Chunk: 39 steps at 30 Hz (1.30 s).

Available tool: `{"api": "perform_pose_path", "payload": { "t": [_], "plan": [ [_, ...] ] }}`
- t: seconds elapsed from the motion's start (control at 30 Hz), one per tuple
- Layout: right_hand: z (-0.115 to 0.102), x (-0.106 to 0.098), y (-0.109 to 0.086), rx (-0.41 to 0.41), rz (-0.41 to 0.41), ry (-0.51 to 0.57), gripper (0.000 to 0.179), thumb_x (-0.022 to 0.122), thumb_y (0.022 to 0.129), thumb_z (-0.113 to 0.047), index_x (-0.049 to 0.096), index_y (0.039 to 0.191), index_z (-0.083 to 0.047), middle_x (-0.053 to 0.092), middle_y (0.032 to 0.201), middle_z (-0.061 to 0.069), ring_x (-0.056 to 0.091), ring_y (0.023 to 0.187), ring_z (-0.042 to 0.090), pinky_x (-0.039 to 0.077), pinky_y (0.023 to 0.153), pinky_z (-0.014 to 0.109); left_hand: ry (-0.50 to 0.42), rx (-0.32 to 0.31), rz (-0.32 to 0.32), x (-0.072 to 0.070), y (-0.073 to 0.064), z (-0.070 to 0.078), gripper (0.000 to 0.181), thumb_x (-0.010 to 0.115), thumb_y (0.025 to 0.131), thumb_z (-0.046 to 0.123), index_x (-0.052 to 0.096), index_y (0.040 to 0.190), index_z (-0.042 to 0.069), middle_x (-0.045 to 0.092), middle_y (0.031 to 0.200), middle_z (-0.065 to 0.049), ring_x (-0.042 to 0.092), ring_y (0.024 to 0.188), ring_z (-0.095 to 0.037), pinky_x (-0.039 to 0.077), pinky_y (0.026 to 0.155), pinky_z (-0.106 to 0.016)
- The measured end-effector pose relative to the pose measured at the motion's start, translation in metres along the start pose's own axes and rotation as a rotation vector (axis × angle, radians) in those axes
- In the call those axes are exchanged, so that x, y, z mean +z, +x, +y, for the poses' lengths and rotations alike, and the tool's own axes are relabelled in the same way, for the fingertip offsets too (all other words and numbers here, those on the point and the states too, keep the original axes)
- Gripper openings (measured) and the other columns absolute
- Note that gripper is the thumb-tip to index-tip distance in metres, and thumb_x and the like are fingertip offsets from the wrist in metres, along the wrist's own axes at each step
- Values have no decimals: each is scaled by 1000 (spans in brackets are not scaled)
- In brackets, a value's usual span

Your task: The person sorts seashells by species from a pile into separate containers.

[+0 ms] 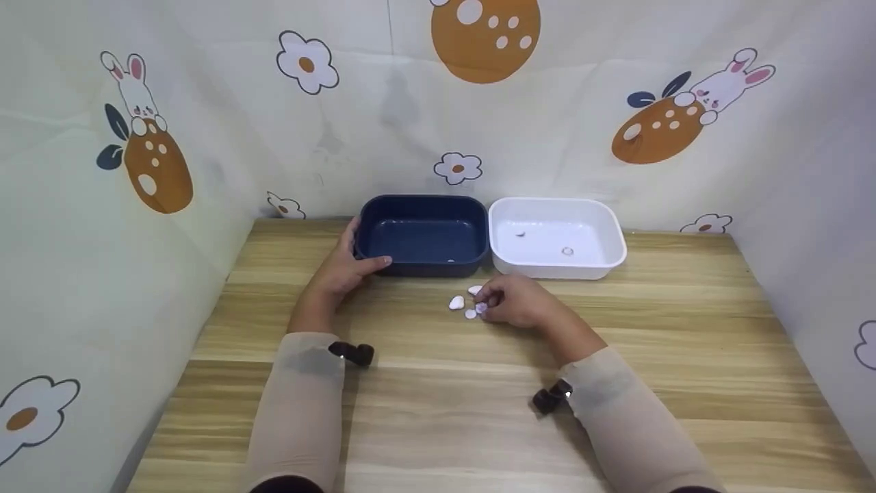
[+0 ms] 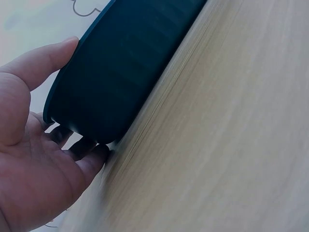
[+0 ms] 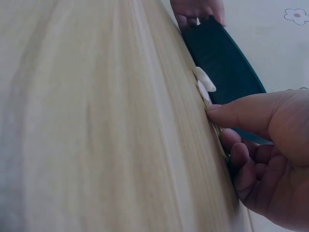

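Note:
My left hand [image 1: 339, 274] grips the left end of a dark blue plastic bin [image 1: 424, 269]. In the left wrist view its thumb lies on the rim and the fingers curl round the bin's end. My right hand [image 1: 520, 301] is low over the table, thumb and fingertips at a small purplish-white flat piece [image 1: 481, 308], perhaps a shell. Beside it lie a white pebble-like piece [image 1: 456, 302], a round pale piece [image 1: 471, 314] and another white piece [image 1: 474, 290], partly behind the fingers. In the right wrist view, the fingers [image 3: 241, 159] partly hide what they pinch.
A white bin [image 1: 558, 272] stands against the blue bin's right side, with a small dark curved piece [image 1: 520, 235] and a ring-like piece [image 1: 567, 251] inside. Both bins stand on the wooden table [image 1: 438, 411] near its back edge, before a patterned cloth wall [image 1: 383, 123].

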State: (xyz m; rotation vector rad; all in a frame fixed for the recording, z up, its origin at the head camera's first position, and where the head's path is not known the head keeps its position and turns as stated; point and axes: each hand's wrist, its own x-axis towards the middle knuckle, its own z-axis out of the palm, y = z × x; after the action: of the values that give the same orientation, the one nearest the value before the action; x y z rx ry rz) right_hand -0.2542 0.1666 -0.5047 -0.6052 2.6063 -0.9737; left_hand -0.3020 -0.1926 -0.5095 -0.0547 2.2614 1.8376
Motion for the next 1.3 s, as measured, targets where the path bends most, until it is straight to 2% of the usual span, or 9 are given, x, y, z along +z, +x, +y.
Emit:
{"api": "perform_pose_path", "payload": {
  "t": [0.3, 0.57, 0.83, 1.03, 1.3],
  "plan": [
    [-2, -4, -3, 4, -1, -17, 16, 84, 88, -15, 82, 104, -14, 74, 90, -2, 62, 84, 9, 52, 80, 28, 25, -4, 5, -1, -1, 0, 119, 89, 87, 28, 7, 173, 37, 6, 183, -3, 5, 169, -25, 4, 138, -49],
    [-14, -17, -9, 32, 22, 44, 18, 81, 88, -9, 80, 105, -11, 76, 93, 1, 64, 85, 12, 53, 80, 30, -1, 4, 3, 0, -2, 1, 120, 89, 87, 24, 6, 173, 36, 5, 183, -3, 5, 169, -25, 8, 138, -48],
    [-19, -35, -16, 62, 67, 57, 23, 78, 88, -11, 80, 110, -13, 73, 96, 1, 64, 87, 16, 52, 82, 31, 12, 18, -2, 0, -2, 1, 120, 89, 88, 25, 6, 174, 33, 5, 183, -2, 2, 169, -24, 1, 138, -48],
    [-10, -56, -22, 83, 148, 58, 22, 76, 95, -19, 79, 116, -11, 73, 103, 6, 64, 91, 19, 52, 82, 32, 0, 6, -1, -1, -1, 0, 120, 90, 87, 26, 6, 173, 36, 5, 183, -2, 4, 169, -25, 4, 138, -48],
    [11, -81, -29, 142, 240, 63, 25, 77, 95, -19, 78, 119, -10, 71, 105, 8, 62, 89, 23, 53, 74, 29, 1, 18, 7, -1, -1, -2, 121, 91, 85, 26, 9, 173, 35, 7, 183, -5, 7, 169, -26, 3, 138, -48]
  ]
}}
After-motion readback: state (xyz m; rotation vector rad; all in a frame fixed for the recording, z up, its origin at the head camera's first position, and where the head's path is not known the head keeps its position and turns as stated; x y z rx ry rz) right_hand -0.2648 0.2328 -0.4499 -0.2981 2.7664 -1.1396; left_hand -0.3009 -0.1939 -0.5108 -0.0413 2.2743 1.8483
